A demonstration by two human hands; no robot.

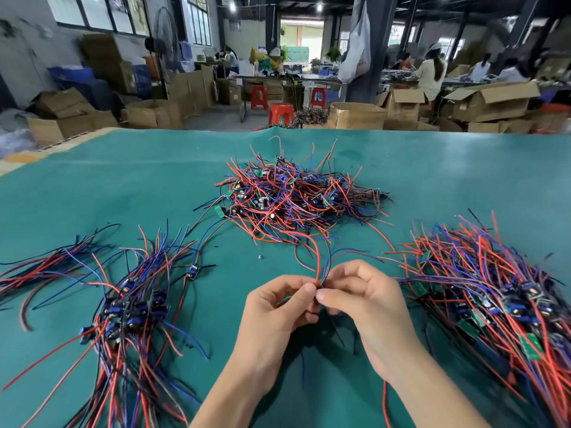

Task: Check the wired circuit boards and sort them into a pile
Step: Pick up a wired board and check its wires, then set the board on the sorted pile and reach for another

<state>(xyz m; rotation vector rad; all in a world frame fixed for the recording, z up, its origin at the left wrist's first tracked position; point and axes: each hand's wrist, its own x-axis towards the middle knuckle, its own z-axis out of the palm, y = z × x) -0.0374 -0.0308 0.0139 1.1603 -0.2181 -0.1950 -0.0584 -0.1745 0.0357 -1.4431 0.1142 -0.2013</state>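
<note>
Between the two hands, just above the near-centre of the counter [92, 180], sits the wired circuit board [285, 299] now under check; only a sliver of green edge shows behind the left hand [278, 316], so its face can't be read. Left fingers [304, 290] and right fingers [327, 296] are curled and pinched tip-to-tip on the board and the root of its leads, w/ both thumbs hidden or nearly so. Its wires [318, 257] run up and away from the grip, red and black, roughly along the line pointing at the far pile; a blue lead and a red one hang down below the palms. So the long axis is fore-aft, board end nearest the person. Right hand [367, 307] comes in from the lower right, wrist bent inward; left forearm rises from bottom centre. Unsorted heap [296, 196] lies straight ahead, well apart. Left pile [133, 304] and right pile [494, 298] flank the hands, each w/ leads fanned outward. Right pile looks a bit nearer the grip, but which one takes checked boards I can't tell.
</note>
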